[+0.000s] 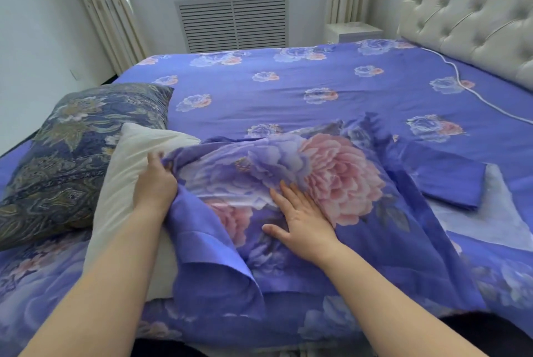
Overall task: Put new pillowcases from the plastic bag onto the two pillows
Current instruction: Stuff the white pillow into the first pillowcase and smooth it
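On the bed [288,91], my left grip [155,183] pinches the purple floral fabric pillowcase's [288,172] open edge over the white pillow [129,160]; my right grip [302,226] presses flat, fingers spread, on it.

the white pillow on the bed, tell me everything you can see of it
The white pillow is bare, plain off-white cloth, soft and a little creased. It lies on the floral bedsheet, its left edge against the dark patterned pillow. Its right part is inside the purple peony pillowcase. The left hand grips the case's open edge against it; the right hand lies flat on the case.
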